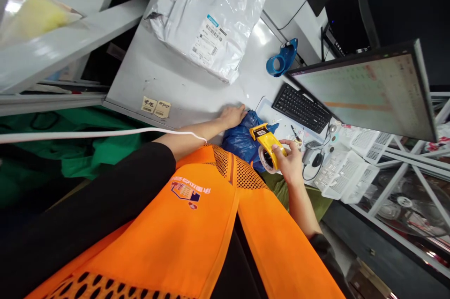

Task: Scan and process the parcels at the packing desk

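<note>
My right hand point(290, 160) is closed around a yellow tape dispenser point(269, 144) with a roll of tape on it. The front of the dispenser lies over a crumpled blue plastic bag point(239, 142) at the table's front edge, close to my body. My left hand point(232, 116) rests at the bag's upper left corner, its fingers curled against the plastic. Part of the bag is hidden by the dispenser and by my orange vest.
A large white parcel point(214, 18) with a shipping label lies farther back on the grey table point(190, 95). To the right are a blue tape dispenser point(281, 59), a keyboard point(300, 108), a monitor point(379, 88) and white baskets point(346, 177). A white cable point(105, 135) crosses at left.
</note>
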`<state>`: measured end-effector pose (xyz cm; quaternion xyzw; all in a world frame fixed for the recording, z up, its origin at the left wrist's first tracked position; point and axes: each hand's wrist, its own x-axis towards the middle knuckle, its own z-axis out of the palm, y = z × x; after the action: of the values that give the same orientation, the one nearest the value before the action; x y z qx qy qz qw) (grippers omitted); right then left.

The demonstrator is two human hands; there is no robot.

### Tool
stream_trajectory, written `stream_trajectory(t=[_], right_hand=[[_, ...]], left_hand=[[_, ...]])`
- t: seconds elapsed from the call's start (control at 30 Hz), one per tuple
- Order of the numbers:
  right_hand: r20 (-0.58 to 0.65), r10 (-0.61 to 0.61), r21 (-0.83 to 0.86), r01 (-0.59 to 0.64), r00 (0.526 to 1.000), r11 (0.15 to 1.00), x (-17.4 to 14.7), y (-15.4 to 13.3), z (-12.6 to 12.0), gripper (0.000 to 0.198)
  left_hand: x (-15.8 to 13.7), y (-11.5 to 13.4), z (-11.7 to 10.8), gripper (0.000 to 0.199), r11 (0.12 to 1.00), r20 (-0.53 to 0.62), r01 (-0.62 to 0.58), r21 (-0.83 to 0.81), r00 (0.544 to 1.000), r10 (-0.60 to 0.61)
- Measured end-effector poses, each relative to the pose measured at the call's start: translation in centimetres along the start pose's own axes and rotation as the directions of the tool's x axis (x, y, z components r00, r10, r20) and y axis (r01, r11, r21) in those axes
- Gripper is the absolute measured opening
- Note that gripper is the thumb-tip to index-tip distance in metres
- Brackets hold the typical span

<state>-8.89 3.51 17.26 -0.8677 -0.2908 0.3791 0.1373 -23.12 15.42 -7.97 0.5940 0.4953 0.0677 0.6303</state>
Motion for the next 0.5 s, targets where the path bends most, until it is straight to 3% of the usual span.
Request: stream_trajectory(t=[0.13, 0.27, 0.33, 0.5], right_hand=[[-0.01, 0.005, 0.011, -0.005, 1.0, 1.0, -0.5, 1.8, -0.4, 0.066], [0.012, -0.009, 0.077, 0.008, 1.0, 0.997, -1.0, 4.7, -0.5, 0.066], [0.017, -0.015, 0.122, 0.013, 1.0, 0.992, -1.1, 6.3, -0.3, 0.065], [0.024, -0.005, 0.208, 0.0, 1.0, 0.978, -0.6, 10.0, 0.9, 0.066]], left_hand=[[-0.1, -0.2, -0.6, 0.062, 0.993, -0.008, -0.06, 0.106, 0.998, 0.061], [-0.8, -0.7, -1.1, 0.041, 0.969, 0.058, -0.219, 0.113, 0.975, 0.213], [-1.4, -0.9, -1.0, 0.04, 0.954, 0.115, -0.285, 0.091, 0.955, 0.274], [-2.0, -0.9, -0.4, 0.071, 0.949, 0.259, -0.315, -0.029, 0.914, 0.312]])
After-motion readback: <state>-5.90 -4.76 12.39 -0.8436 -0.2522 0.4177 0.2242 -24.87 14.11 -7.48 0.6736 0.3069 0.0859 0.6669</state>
